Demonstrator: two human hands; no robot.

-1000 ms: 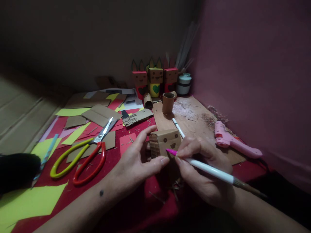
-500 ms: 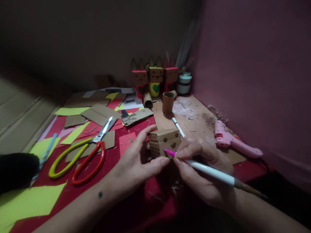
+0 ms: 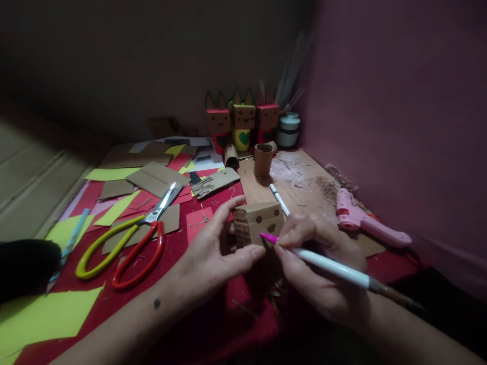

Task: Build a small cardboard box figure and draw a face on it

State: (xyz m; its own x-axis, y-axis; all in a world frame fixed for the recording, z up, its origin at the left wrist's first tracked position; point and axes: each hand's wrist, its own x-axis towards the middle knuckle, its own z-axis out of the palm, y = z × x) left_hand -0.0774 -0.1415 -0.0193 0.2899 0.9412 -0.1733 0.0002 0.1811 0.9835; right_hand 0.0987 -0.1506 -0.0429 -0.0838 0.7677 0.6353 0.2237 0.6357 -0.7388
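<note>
My left hand (image 3: 224,253) grips a small cardboard box (image 3: 253,228) by its left side, thumb along the lower front edge. Two dark eyes and a mouth are drawn on the box's front, and its left side shows corrugated ridges. Between the thumb and fingers of my right hand (image 3: 323,263) is a white marker (image 3: 327,267) with a bright pink tip, held close to the lower part of the drawn face. Whether the tip touches the cardboard I cannot tell. Behind the box, a second white pen (image 3: 279,198) lies on the table, partly hidden by my right hand.
Scissors (image 3: 152,218) with yellow and red handles lie left among paper and cardboard scraps. A pink glue gun (image 3: 367,223) rests at right. A cardboard tube (image 3: 263,161) stands behind the box. Several box-headed figures (image 3: 243,121) and a lidded pot (image 3: 289,131) stand at the back.
My right hand and the marker have shifted slightly to the right across the box's face. My left hand and the box have stayed nearly still.
</note>
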